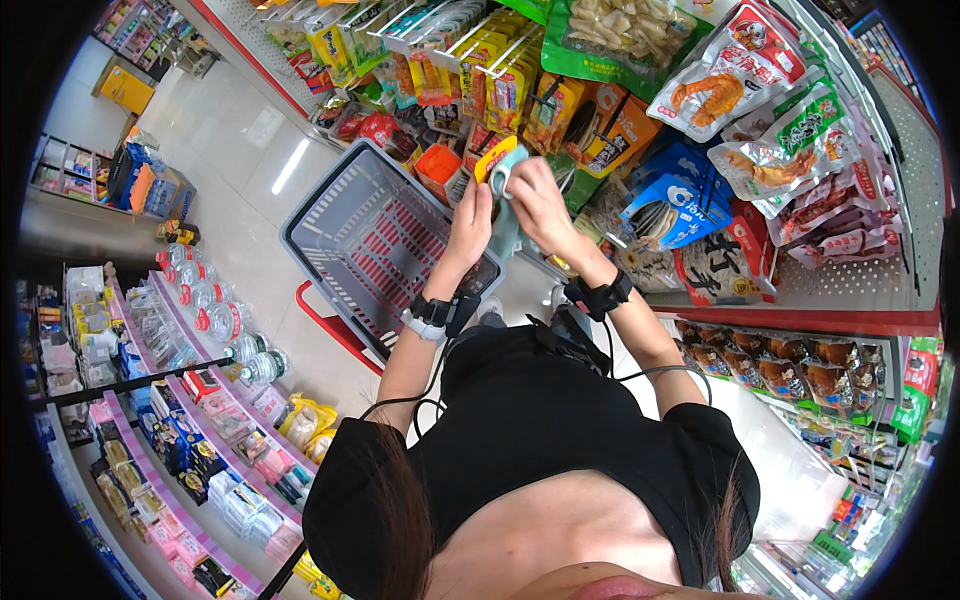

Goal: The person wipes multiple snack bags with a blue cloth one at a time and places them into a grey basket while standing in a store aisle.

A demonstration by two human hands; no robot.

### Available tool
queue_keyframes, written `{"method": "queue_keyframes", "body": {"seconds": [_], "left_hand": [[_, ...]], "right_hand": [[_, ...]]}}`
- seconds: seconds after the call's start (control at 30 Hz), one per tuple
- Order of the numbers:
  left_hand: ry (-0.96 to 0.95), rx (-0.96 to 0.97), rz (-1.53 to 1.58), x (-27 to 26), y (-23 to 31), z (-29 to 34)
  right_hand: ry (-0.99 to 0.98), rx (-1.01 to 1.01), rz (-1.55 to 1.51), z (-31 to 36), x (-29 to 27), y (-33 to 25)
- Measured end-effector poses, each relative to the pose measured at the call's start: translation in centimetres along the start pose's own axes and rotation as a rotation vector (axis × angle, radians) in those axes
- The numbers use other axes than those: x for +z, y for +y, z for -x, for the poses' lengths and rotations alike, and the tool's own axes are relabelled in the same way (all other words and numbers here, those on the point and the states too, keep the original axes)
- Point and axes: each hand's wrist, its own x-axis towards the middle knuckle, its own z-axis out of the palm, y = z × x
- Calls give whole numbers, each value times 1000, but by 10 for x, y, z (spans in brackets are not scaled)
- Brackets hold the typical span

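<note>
My right hand [541, 208] is closed on a pale teal cloth [507, 232], which hangs down between my two hands. Beside it, my left hand [470, 228] is held upright with its fingers closed against a small yellow packet [494, 158]. The cloth partly covers that packet, and what the packet contains cannot be made out. Both hands are in front of hanging snack packs, near the corner of a grey shopping basket [330, 215]. The basket has slotted walls and a red handle [335, 328]; its visible inside holds nothing.
Hanging snack packs [510, 95] and a blue pack [670, 205] fill the rack ahead and to the right. White pouches [735, 75] hang at upper right. On the left are stocked shelves [190, 390] and large water bottles [215, 300] on the tiled floor [235, 130].
</note>
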Motion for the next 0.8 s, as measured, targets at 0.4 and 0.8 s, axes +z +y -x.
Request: {"method": "queue_keyframes", "body": {"seconds": [0.4,0.8], "left_hand": [[-58,-158,140,5,3,2],[33,-270,399,-4,2,2]], "right_hand": [[-28,111,121,20,5,0],[-45,75,186,10,15,-14]]}}
